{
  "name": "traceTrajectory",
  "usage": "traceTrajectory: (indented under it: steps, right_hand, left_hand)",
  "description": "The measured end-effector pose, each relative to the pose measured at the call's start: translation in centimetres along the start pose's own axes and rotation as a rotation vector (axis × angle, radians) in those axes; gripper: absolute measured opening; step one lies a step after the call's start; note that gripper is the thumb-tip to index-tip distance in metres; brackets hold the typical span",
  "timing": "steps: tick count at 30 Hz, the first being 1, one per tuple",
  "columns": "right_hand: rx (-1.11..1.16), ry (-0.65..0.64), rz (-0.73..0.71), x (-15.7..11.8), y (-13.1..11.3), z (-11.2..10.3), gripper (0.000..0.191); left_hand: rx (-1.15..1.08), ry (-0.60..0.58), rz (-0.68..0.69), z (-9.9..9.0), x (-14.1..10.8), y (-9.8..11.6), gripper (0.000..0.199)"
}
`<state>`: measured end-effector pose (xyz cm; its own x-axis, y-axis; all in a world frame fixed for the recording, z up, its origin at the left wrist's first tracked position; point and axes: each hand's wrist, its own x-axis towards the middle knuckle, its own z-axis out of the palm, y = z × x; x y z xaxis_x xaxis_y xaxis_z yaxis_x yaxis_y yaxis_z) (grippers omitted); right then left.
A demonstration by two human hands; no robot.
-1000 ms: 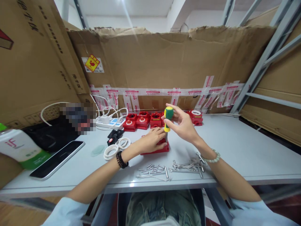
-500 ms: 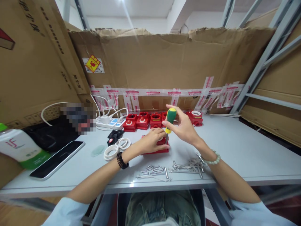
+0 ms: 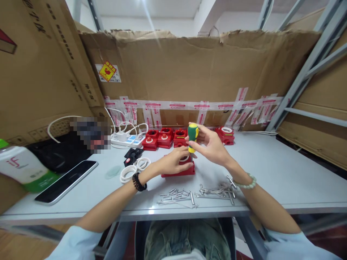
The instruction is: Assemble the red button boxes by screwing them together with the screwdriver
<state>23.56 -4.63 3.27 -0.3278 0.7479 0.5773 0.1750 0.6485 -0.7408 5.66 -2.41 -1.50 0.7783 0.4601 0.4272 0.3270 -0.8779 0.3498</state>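
My right hand is closed round the handle of a green and yellow screwdriver, which stands nearly upright. Its shaft points down at the right end of a red housing on the table; the tip is hidden behind my fingers. My left hand lies over that housing with its fingers wrapped across the top, holding it against the table. Part of a white ring shows between the left fingers. Several small screws lie just in front of the housing.
More red housings stand in a row at the back, near a white power strip. White rings and black parts lie left. Metal rods with string lie front right. A phone and bottle occupy the left side.
The screwdriver and my right hand have shifted slightly left, and the screwdriver stands more upright. My left fingers have moved a little on the red housing, uncovering part of the white ring.
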Motion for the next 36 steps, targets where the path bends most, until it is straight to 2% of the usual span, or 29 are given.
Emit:
traceTrajectory:
  steps: [2,5,8,12,16,22,28,36]
  right_hand:
    - [0.041,-0.02,0.005,0.0,-0.2,0.0,0.057]
    - [-0.007,0.025,-0.011,-0.1,-0.4,0.2,0.055]
    - [-0.057,0.053,-0.032,-0.1,-0.1,0.3,0.044]
    - [-0.07,0.06,-0.042,0.0,0.2,0.3,0.025]
    - [-0.066,0.058,-0.045,0.0,0.1,0.2,0.023]
    - [-0.063,0.062,-0.054,-0.1,0.0,0.2,0.024]
    - [-0.014,0.091,-0.072,0.0,0.0,0.3,0.029]
    - [0.028,0.117,-0.053,0.1,0.2,0.2,0.034]
  left_hand:
    - [-0.05,0.032,0.021,0.1,0.1,-0.1,0.016]
    - [-0.076,0.115,-0.004,0.7,0.3,-0.6,0.017]
    - [-0.061,0.168,-0.075,1.2,0.2,-0.9,0.02]
    - [-0.022,0.087,-0.069,0.8,0.0,-0.6,0.027]
    - [0.033,-0.017,-0.054,0.1,0.0,-0.2,0.013]
    - [0.201,-0.074,-0.05,0.5,0.0,-0.3,0.014]
    - [0.328,-0.052,-0.018,1.1,0.0,-0.3,0.019]
    - [0.308,-0.056,-0.009,0.6,0.5,-0.1,0.023]
